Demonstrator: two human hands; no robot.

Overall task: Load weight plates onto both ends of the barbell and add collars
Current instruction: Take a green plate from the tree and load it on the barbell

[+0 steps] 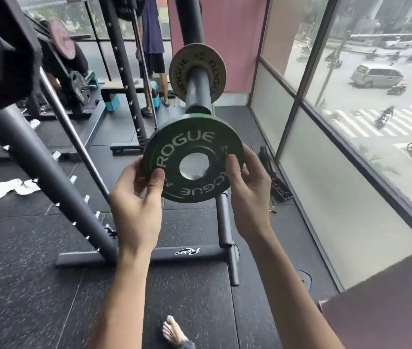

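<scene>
**Green plate, held two-handed**

Item: one green plate [187, 144]. My left hand [137, 197] grips its left rim, thumb on the face. My right hand [249, 195] grips the right rim. Location: between my hands, at the near end of the barbell sleeve [199, 89], apart from the pale plate [179, 69] further up it.

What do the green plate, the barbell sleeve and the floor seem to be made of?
The green plate looks like rubber-coated or painted metal: matte green, white lettering. The barbell sleeve looks like metal: smooth, dull grey, soft sheen. The floor seems to be rubber tiles: black, pale speckles, visible seams.
</scene>
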